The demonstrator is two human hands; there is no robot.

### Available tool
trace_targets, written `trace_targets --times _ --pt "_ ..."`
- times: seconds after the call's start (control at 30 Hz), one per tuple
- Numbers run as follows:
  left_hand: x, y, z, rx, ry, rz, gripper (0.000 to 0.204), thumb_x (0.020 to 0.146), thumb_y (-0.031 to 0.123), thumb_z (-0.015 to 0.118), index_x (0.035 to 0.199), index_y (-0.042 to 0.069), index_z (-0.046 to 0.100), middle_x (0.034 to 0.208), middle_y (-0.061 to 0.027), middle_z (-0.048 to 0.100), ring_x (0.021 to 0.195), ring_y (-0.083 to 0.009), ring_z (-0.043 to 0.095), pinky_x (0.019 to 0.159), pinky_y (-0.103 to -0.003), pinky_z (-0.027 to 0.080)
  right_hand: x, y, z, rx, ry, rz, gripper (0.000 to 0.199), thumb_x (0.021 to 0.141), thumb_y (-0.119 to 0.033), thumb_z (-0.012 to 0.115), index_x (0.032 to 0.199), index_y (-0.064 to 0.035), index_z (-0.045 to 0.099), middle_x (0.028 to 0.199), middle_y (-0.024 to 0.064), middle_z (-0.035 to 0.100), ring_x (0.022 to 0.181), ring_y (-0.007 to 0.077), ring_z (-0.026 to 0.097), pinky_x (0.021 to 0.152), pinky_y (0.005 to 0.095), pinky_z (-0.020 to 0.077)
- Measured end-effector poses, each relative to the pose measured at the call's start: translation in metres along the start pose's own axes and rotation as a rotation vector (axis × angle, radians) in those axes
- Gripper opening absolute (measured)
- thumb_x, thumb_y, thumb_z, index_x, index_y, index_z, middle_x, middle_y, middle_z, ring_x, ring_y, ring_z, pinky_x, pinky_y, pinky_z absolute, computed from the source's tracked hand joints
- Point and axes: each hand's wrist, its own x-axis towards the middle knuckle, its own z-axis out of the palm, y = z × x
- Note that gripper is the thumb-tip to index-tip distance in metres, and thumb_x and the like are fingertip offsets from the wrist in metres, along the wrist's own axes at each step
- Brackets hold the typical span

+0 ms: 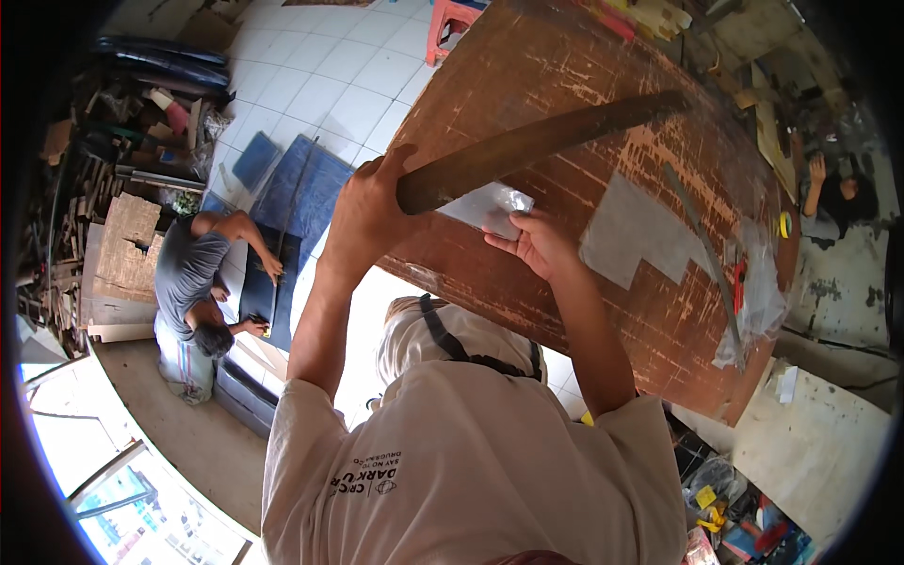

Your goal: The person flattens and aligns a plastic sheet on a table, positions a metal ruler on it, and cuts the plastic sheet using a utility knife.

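My left hand [363,212] is closed on the near end of a long brown wooden strip [541,155]. The strip slants up and rightward over a worn brown tabletop [490,104], and its curve may come partly from the lens. Close to the strip's near end, my right hand [539,243] has its thumb and fingers on a shiny clear plastic sheet [494,201]. Part of that sheet is hidden beneath the strip. To the right of my right hand lies a pale sheet [626,231] with a stepped edge.
On the table's right side are a thin metal strip [695,221], a red-handled tool [739,284], crumpled clear plastic [761,301] and a yellow tape roll [784,224]. At left a person [193,273] bends over dark blue sheets [292,188]. Another person [843,193] is at far right.
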Motion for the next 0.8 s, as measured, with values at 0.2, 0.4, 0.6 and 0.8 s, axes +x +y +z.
trace_targets --times 0.2,0.4,0.6,0.8 --pt "0.002 0.001 -0.001 -0.007 -0.022 -0.051 0.078 0.064 0.011 0.089 0.136 0.005 0.061 0.102 -0.0211 0.075 0.095 -0.0396 0.074 0.083 -0.045 0.059 0.015 0.004 0.005 -0.060 0.031 0.007 0.029 0.106 -0.002 0.046 0.130 0.0120 0.054 0.126 0.0245 0.067 0.113 0.0394 0.071 0.099 0.0564 0.0611" --pt "0.001 -0.007 0.004 -0.016 -0.016 -0.049 0.079 0.066 0.017 0.091 0.139 0.006 0.064 0.102 -0.0206 0.075 0.092 -0.0355 0.076 0.082 -0.042 0.060 0.017 0.003 0.017 -0.113 0.064 0.007 0.030 0.106 -0.007 0.050 0.133 0.0071 0.053 0.125 0.0224 0.066 0.105 0.0358 0.073 0.095 0.0534 0.0634" --pt "-0.003 -0.007 0.008 -0.018 -0.013 -0.064 0.078 0.064 0.014 0.090 0.138 0.007 0.064 0.101 -0.0194 0.074 0.091 -0.0353 0.075 0.081 -0.042 0.060 -0.007 -0.014 0.032 -0.450 0.253 0.001 0.040 0.106 -0.021 0.059 0.139 -0.0006 0.053 0.118 0.0185 0.070 0.099 0.0305 0.074 0.090 0.0504 0.0644" --pt "-0.007 -0.006 0.014 -0.010 -0.015 -0.060 0.078 0.064 0.014 0.090 0.138 0.009 0.064 0.101 -0.0178 0.073 0.093 -0.0354 0.075 0.081 -0.042 0.060 -0.031 -0.004 0.012 -1.441 0.601 -0.364 0.039 0.098 -0.021 0.070 0.130 0.0000 0.062 0.090 0.0144 0.074 0.079 0.0250 0.075 0.071 0.0389 0.0614"
